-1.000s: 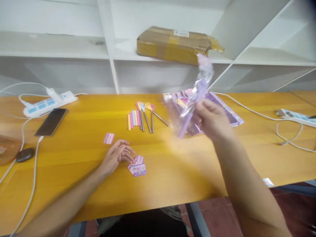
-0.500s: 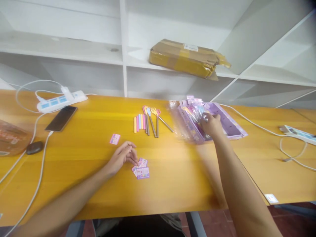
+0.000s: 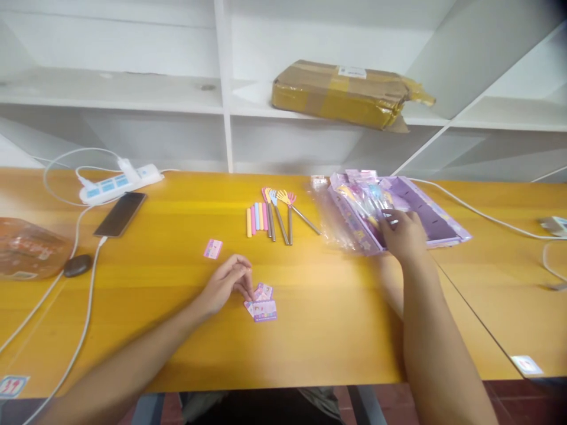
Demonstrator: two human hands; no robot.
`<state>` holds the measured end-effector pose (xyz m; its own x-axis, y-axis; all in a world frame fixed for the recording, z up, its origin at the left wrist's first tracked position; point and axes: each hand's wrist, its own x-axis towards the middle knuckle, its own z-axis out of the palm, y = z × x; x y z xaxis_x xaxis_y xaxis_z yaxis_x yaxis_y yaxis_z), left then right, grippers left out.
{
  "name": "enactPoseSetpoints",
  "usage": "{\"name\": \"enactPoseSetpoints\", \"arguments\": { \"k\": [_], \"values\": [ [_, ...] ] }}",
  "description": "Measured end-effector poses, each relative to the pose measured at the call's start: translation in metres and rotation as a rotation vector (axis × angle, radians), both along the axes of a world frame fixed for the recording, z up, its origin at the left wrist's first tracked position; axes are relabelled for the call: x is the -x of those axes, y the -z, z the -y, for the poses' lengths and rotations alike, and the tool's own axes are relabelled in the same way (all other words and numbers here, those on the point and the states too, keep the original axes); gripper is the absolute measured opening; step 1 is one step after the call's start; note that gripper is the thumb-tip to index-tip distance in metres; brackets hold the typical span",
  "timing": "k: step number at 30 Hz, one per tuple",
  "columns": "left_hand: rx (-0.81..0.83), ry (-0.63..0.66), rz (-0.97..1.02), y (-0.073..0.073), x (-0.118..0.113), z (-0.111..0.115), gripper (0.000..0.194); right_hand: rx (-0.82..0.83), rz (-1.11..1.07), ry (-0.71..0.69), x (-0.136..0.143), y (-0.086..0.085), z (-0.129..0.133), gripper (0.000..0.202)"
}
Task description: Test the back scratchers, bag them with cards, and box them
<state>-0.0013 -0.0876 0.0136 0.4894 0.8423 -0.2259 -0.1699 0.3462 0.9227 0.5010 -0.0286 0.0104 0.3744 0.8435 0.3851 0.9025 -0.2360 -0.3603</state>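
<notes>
My left hand (image 3: 231, 282) rests on the table with loosely bent fingers, its fingertips at the edge of a small pile of pink and purple cards (image 3: 264, 309). Nothing shows gripped in it. A single similar card (image 3: 213, 248) lies beyond it. My right hand (image 3: 404, 233) reaches into a purple open box (image 3: 436, 219), its fingers curled beside clear plastic packets (image 3: 365, 198) with colourful contents. What those fingers pinch is hidden. Between the hands, farther back, several hand-shaped metal-handled sticks (image 3: 283, 218) lie beside a row of pastel sticks (image 3: 257, 218).
Clear plastic wrap (image 3: 334, 218) lies left of the box. At the left are a phone (image 3: 120, 215), a power strip (image 3: 121, 184), a dark mouse-like object (image 3: 77, 265), cables and an orange bag (image 3: 33, 249). A taped cardboard box (image 3: 339, 94) sits on the shelf behind.
My right hand has shifted slightly right and toward me within the box. The left hand stays by the card pile. The whole view has turned a little.
</notes>
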Motion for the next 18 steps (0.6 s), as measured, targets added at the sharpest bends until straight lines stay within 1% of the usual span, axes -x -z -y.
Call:
{"name": "enactPoseSetpoints", "arguments": {
  "k": [3, 6, 8, 10, 12, 14, 16, 18],
  "values": [
    [0.004, -0.009, -0.003, 0.000, 0.001, -0.002, 0.032, -0.042, 0.019, -0.004, 0.006, -0.005, 0.003, 0.029],
    [-0.009, -0.025, -0.011, -0.001, 0.002, -0.005, 0.030, -0.165, 0.092, -0.007, 0.019, -0.012, 0.007, 0.030],
    [-0.028, -0.034, -0.034, -0.001, 0.003, -0.006, 0.029, -0.258, 0.177, -0.061, 0.034, -0.016, 0.009, 0.029],
    [-0.060, -0.037, -0.074, -0.001, 0.003, -0.006, 0.028, -0.270, 0.272, -0.173, 0.054, -0.016, 0.009, 0.025],
    [-0.102, -0.038, -0.126, -0.002, 0.003, -0.007, 0.028, -0.183, 0.353, -0.299, 0.078, -0.015, 0.006, 0.021],
    [-0.154, -0.033, -0.232, -0.005, 0.002, -0.013, 0.026, -0.050, 0.385, -0.432, 0.105, -0.014, -0.001, 0.022],
    [-0.275, -0.028, -0.475, -0.011, 0.002, -0.028, 0.021, 0.093, 0.381, -0.538, 0.131, -0.015, -0.011, 0.028],
    [-0.499, -0.029, -0.857, -0.018, -0.001, -0.052, 0.017, 0.237, 0.354, -0.536, 0.152, -0.018, -0.022, 0.034]
  ]
}}
